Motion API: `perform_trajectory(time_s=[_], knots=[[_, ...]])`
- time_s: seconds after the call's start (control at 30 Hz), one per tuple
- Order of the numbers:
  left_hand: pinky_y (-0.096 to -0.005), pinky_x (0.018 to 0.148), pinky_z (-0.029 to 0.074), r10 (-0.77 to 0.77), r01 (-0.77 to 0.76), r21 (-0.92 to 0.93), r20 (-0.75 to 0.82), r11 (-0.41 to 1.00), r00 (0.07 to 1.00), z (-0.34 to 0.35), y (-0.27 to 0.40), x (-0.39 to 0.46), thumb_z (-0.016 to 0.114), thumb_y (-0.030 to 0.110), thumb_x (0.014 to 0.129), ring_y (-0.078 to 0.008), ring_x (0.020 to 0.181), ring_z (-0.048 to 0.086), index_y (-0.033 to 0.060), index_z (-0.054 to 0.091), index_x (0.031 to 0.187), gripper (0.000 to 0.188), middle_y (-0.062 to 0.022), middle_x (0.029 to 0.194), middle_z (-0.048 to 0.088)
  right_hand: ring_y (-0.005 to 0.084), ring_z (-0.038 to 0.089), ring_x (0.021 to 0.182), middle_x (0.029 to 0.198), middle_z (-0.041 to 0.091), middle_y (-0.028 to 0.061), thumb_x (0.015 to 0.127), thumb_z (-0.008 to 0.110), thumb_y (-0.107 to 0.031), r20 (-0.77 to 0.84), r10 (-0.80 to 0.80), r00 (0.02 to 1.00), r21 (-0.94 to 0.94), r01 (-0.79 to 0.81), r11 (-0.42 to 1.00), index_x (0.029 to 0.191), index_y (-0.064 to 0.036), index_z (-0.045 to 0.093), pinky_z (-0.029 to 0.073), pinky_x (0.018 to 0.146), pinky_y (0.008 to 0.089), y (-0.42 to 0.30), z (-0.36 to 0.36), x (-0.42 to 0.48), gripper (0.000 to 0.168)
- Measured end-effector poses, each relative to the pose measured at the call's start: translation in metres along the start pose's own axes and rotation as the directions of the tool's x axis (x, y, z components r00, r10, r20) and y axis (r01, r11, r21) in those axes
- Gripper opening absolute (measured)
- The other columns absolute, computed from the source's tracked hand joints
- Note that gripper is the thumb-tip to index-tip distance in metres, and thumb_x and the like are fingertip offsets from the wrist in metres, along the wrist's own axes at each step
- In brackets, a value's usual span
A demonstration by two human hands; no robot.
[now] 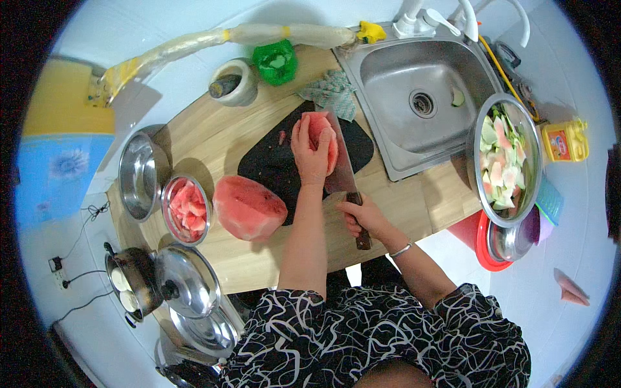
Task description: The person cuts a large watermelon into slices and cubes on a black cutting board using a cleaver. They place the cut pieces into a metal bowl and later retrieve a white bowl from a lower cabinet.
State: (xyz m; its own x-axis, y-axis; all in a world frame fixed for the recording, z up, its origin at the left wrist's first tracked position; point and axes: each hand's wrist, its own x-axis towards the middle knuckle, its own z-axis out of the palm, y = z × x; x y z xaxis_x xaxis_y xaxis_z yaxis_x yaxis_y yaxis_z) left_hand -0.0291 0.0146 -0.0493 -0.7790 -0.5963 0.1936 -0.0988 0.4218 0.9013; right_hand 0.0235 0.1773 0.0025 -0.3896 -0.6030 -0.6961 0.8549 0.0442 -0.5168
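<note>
My left hand grips a peeled piece of watermelon on a black cutting board, fingers spread over its top. In my right hand is the dark handle of a cleaver. Its broad blade stands along the right side of that piece, close against it. A larger peeled chunk of watermelon rests at the board's lower left edge. Further left, a steel bowl holds cut watermelon pieces. A small red scrap lies on the board.
A steel bowl of rinds stands right of the sink. Behind the board are a cloth, a green bag and a mortar. To the left sit another steel bowl, a pot and a lid.
</note>
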Motion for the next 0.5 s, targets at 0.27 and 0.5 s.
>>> perform_trajectory(time_s=[0.27,0.5], knots=[[-0.0406,0.096,0.033,0.071,-0.068,0.025,-0.144,0.997,0.987,-0.057,0.075,0.013,0.064,0.03,0.077,-0.0345,0.113,0.041,0.0069,0.046,0.121,0.053,-0.0179,0.123,0.043,0.0105,0.034,0.033,0.049,0.037,0.0007,0.083,0.056,-0.014,0.076,-0.014,0.997,-0.072,0.02,0.997,0.083,-0.01,0.041,0.03,0.032,0.0269,-0.025,0.045,-0.037,0.016],[-0.0413,0.094,0.035,0.134,-0.109,0.097,-0.312,0.989,0.941,-0.175,0.09,0.026,0.063,0.029,0.077,-0.0362,0.11,0.043,0.0043,0.048,0.119,0.051,-0.021,0.121,0.044,0.0104,0.034,0.033,0.049,0.037,0.0005,0.084,0.055,-0.013,0.206,0.07,0.976,-0.174,-0.034,0.984,0.085,-0.01,0.042,0.03,0.032,0.0268,-0.03,0.146,-0.051,0.013]])
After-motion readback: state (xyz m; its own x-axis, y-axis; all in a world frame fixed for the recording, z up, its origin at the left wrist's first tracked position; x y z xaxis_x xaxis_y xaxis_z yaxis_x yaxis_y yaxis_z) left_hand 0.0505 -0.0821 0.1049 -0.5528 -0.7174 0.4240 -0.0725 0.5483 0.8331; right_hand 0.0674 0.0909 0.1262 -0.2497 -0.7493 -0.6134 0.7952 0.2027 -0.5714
